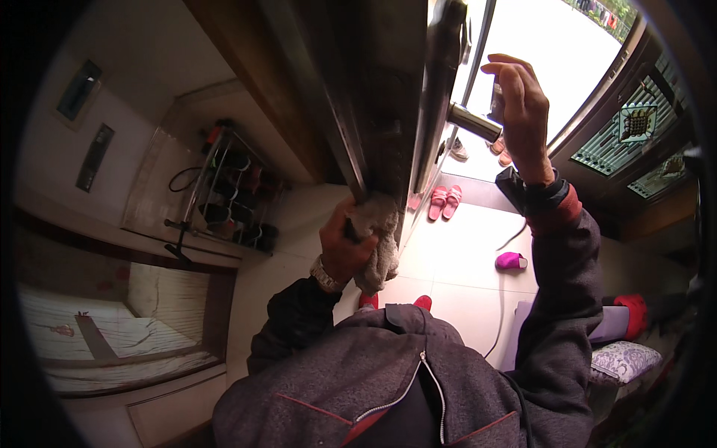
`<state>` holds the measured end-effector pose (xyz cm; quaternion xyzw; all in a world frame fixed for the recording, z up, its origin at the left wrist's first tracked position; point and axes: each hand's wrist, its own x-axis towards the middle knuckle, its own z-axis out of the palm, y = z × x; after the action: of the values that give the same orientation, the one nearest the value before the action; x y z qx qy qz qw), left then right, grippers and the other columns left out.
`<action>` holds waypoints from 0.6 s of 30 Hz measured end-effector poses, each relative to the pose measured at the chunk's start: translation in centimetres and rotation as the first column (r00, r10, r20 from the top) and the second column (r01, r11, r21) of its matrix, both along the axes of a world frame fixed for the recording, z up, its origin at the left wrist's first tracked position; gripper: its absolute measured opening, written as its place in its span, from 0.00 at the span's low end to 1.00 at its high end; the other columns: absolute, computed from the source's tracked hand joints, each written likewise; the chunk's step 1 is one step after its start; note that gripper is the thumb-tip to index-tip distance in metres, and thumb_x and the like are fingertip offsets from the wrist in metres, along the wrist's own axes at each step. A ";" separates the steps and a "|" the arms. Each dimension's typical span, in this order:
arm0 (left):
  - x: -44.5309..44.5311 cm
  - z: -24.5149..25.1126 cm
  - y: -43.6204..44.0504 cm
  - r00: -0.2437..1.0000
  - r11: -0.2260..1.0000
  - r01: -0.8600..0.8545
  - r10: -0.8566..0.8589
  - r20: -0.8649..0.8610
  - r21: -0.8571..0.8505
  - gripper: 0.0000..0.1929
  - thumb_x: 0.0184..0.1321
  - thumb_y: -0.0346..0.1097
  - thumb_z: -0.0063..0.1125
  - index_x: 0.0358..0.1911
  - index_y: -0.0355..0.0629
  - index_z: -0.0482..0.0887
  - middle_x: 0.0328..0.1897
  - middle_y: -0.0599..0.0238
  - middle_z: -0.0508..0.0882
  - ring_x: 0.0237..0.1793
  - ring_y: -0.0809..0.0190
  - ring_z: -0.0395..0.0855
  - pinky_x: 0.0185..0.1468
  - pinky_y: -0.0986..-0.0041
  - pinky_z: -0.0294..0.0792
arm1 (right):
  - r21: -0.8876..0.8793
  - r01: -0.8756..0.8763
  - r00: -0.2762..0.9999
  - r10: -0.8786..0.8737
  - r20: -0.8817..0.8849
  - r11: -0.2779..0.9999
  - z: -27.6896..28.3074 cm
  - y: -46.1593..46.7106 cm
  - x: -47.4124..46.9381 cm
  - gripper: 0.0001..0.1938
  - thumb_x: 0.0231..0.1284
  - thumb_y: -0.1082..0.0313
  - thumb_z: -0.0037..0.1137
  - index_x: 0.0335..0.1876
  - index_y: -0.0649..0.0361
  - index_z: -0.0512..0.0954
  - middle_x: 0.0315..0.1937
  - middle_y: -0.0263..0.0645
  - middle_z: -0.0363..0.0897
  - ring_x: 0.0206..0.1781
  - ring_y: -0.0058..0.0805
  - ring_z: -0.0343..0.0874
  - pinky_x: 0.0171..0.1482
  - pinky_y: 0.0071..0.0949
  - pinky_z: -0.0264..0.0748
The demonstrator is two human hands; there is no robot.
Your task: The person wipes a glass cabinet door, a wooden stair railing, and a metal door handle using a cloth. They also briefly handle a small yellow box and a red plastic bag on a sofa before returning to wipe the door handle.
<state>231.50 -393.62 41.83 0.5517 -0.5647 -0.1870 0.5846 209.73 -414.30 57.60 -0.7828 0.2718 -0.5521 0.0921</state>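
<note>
My left hand (343, 242), with a metal-band watch on the wrist, grips a bunched grey cloth (380, 238). The cloth is pressed against the lower part of the dark door's edge (381, 140). From that door a metal lever handle (476, 122) sticks out to the right. My right hand (521, 103) is raised just beyond the handle's end, its fingers curved toward the door. No grip on the handle is visible, and the thumb is hidden. A small dark shape behind the fingers is too unclear to name.
Pink slippers (445, 201) sit by the bright doorway, with a magenta slipper (511, 261) nearer. A cable (500, 313) crosses the tiled floor. A shoe rack (235, 196) stands left, near a glass-topped surface (140, 313). A patterned cushion (626, 361) and a second door leaf (622, 129) are right.
</note>
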 end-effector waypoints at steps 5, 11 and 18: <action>0.0 0.1 0.0 0.997 0.999 -0.035 0.037 0.071 -0.028 0.27 0.47 0.30 0.66 0.53 0.31 0.75 0.43 0.55 0.85 0.43 0.62 0.84 0.48 0.70 0.75 | -0.534 -0.219 0.972 0.136 -0.191 0.817 0.0 -2.5 -0.3 0.19 0.74 0.62 0.36 0.27 0.62 0.72 0.25 0.43 0.75 0.28 0.36 0.77 0.41 0.33 0.77; 0.0 0.0 0.0 0.996 0.997 -0.079 0.079 0.041 -0.018 0.27 0.48 0.30 0.67 0.54 0.31 0.76 0.43 0.55 0.85 0.43 0.62 0.84 0.47 0.70 0.76 | 0.103 -0.323 0.932 0.297 0.209 0.941 -4.0 -2.9 0.6 0.27 0.72 0.49 0.27 0.25 0.64 0.67 0.22 0.35 0.64 0.24 0.21 0.59 0.30 0.22 0.55; 0.3 -0.6 0.3 0.994 0.996 -0.090 0.089 0.064 0.004 0.29 0.46 0.26 0.66 0.57 0.34 0.75 0.45 0.52 0.85 0.46 0.59 0.85 0.49 0.70 0.76 | -0.096 -0.133 0.941 0.156 0.299 0.986 -8.3 -0.5 2.7 0.13 0.74 0.64 0.32 0.36 0.63 0.68 0.26 0.40 0.73 0.27 0.26 0.73 0.31 0.24 0.70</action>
<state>231.78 -393.29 41.27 0.5841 -0.5571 -0.1449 0.5723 212.39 -414.83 49.25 -0.7088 0.1754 -0.6679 0.1441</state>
